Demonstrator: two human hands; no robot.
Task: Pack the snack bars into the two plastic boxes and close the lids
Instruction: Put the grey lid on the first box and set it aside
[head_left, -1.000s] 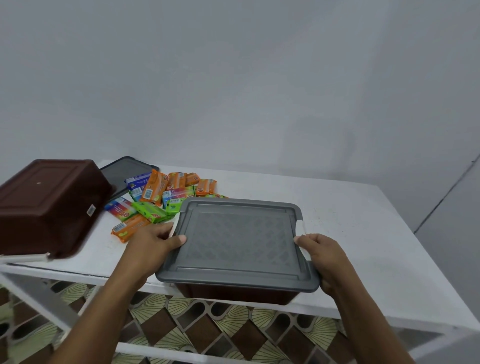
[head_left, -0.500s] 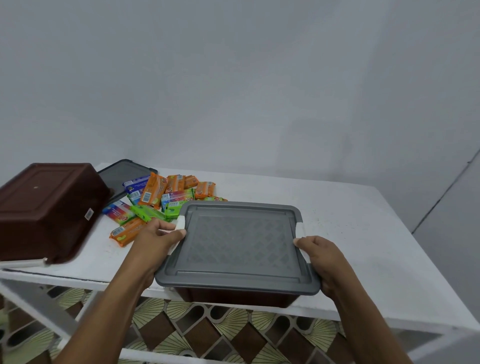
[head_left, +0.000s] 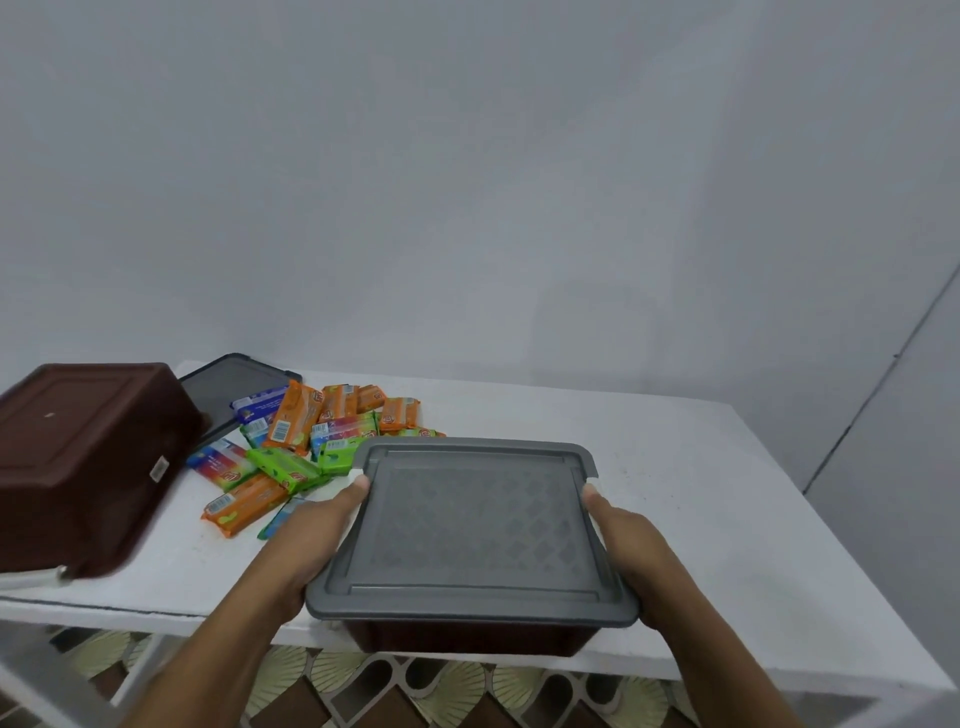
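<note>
**Operator:** What has changed in the last second?

**Describer:** Mostly your left hand. A second ago it lay over the left rim of the grey lid, fingers on top. Now it has slid down along that side, with the thumb stretched up to the white latch near the far left corner. Your right hand has kept its place on the right side, thumb tip near the lid's far right corner. The lidded box has barely shifted. It sits at the near edge of the white table, and its front seems to overhang a little.

**Operator:** Am I gripping it?

**Describer:** Yes. Both hands clasp the lidded box by its sides, thumbs along the lid's edges. Your fingers are hidden beneath the rim.

**Operator:** And the task?

**Describer:** Hardly begun, as I judge it. The snack bars lie in a loose heap on the table, just beyond the box's far left corner. The second box stands upside down at the far left. Its spare lid lies flat beside it, partly under the bars. With a thumb at the latch, you look set to unclip the grey lid. It must come off before anything can be packed.
</note>
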